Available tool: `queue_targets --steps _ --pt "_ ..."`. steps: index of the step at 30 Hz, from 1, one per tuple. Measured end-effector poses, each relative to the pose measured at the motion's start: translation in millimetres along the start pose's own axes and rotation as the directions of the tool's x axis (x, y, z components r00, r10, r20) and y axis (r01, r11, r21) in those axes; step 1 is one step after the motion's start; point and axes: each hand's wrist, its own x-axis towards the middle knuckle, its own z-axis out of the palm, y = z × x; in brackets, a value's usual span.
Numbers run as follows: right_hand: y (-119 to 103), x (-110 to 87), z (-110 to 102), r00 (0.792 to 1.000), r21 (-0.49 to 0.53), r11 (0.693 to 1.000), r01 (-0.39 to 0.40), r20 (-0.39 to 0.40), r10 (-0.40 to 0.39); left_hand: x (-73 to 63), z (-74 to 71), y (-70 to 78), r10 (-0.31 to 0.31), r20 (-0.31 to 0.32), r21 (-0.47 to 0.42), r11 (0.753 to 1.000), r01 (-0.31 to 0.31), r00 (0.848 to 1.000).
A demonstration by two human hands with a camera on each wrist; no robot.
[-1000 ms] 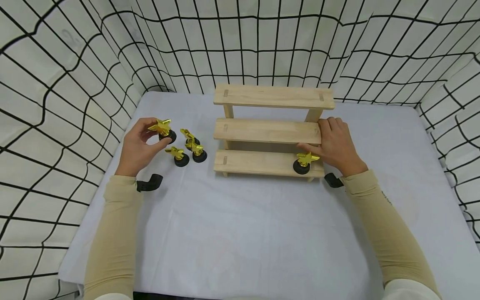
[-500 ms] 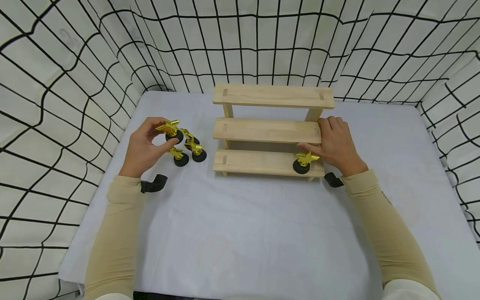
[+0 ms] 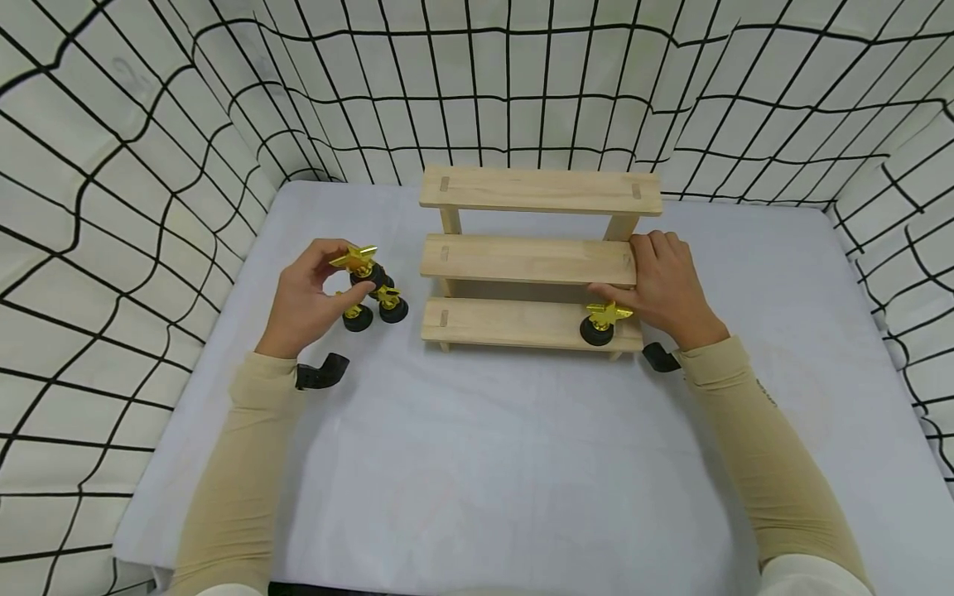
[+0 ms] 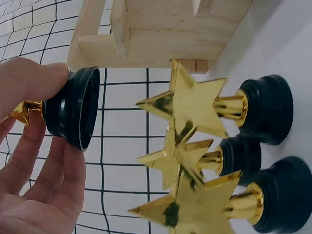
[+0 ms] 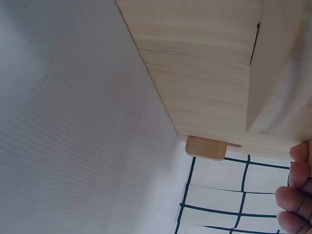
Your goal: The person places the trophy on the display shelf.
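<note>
My left hand (image 3: 309, 298) pinches a gold star trophy (image 3: 359, 261) by its black base (image 4: 73, 108), thumb on one side and fingers on the other. In the left wrist view it is held above the table, apart from three more star trophies (image 4: 195, 105) that stand there. From the head view these are partly hidden behind the hand and the held trophy. My right hand (image 3: 667, 285) grips the right end of the middle step of a three-tier wooden shelf (image 3: 529, 258). One star trophy (image 3: 599, 324) stands at the right end of the lowest step.
The white-covered table (image 3: 507, 463) carries everything. A black wire grid (image 3: 492, 99) over white walls rises behind the shelf and along both sides. Black wrist mounts (image 3: 322, 371) stick out from both sleeves.
My left hand has moved to the right with its trophy, now over the standing trophies and nearer the shelf. The right hand keeps its place on the shelf.
</note>
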Motion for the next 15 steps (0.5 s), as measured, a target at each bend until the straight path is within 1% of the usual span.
queue_targets --steps 8,15 --pt "0 -0.2 -1 1.000 -0.001 1.000 -0.008 0.013 0.008 -2.0 12.4 0.4 -0.011 0.044 0.020 1.000 0.010 0.999" --pt "0 -0.7 -1 0.999 0.007 1.000 -0.023 0.036 0.023 -2.5 19.5 2.4 0.014 0.071 -0.037 0.999 -0.011 0.997"
